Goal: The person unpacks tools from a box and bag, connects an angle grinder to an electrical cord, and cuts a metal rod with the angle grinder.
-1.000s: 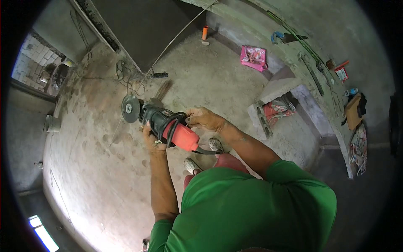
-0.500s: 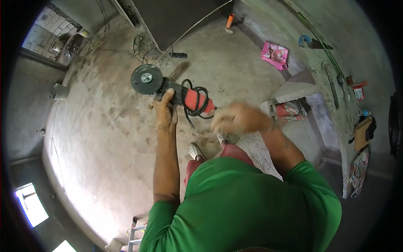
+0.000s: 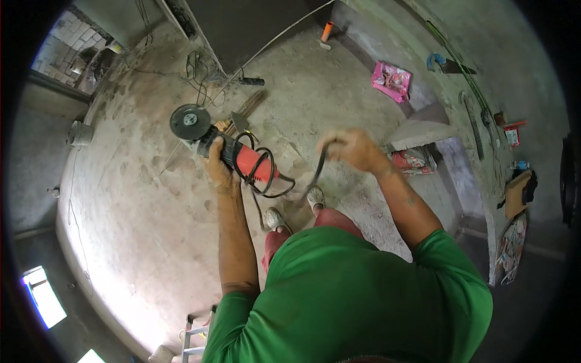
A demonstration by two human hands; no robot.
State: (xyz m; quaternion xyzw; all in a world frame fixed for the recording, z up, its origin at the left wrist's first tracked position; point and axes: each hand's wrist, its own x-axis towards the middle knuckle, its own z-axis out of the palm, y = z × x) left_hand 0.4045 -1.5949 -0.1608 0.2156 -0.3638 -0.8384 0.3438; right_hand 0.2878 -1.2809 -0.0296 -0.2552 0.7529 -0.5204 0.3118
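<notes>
My left hand (image 3: 221, 166) is closed round the body of an angle grinder (image 3: 254, 162), red and black, whose dark disc (image 3: 191, 123) faces up at its far end. Black cord hangs in loose loops round the tool. My right hand (image 3: 357, 151), to the right of the grinder and apart from it, pinches a length of that black cord (image 3: 318, 169), which hangs down toward my feet. Just beyond the grinder, on the floor, lie a trowel (image 3: 240, 123) and a bundle of thin sticks (image 3: 254, 101).
A pink bag (image 3: 391, 80) and an orange pipe (image 3: 327, 31) are along the far right wall. A concrete ledge (image 3: 423, 134) with tools above runs down my right. A ladder (image 3: 195, 333) is behind me at lower left, a bucket (image 3: 80, 134) by the left wall, cables on the floor ahead.
My right hand has left the grinder and moved right and up, drawing out cord. My left hand still holds the tool, and the loops round it hang looser.
</notes>
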